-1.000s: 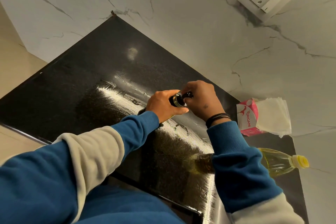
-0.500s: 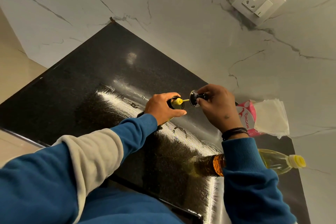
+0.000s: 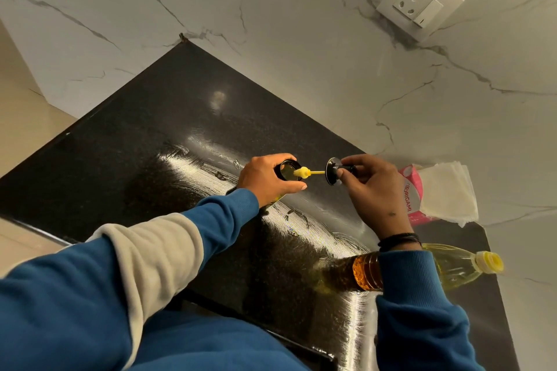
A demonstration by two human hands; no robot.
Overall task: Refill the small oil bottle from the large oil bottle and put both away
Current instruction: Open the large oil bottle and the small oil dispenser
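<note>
Lower right: one large oil bottle (image 3: 458,265) on the black counter (image 3: 120,159); frame centre: left hand (image 3: 265,179) grips one small oil bottle (image 3: 290,171); right hand (image 3: 372,190) pinches its one removed pump cap (image 3: 333,171); right edge: one tissue pack (image 3: 413,199); upper right: one wall socket (image 3: 420,0).

A second ago the right hand (image 3: 372,190) was closed over the top of the small oil bottle (image 3: 288,171); now it has drawn the pump cap (image 3: 334,171) out sideways to the right, so the cap's yellow dip tube (image 3: 306,172) is almost clear of the bottle's open mouth, only its tip over the rim
</note>
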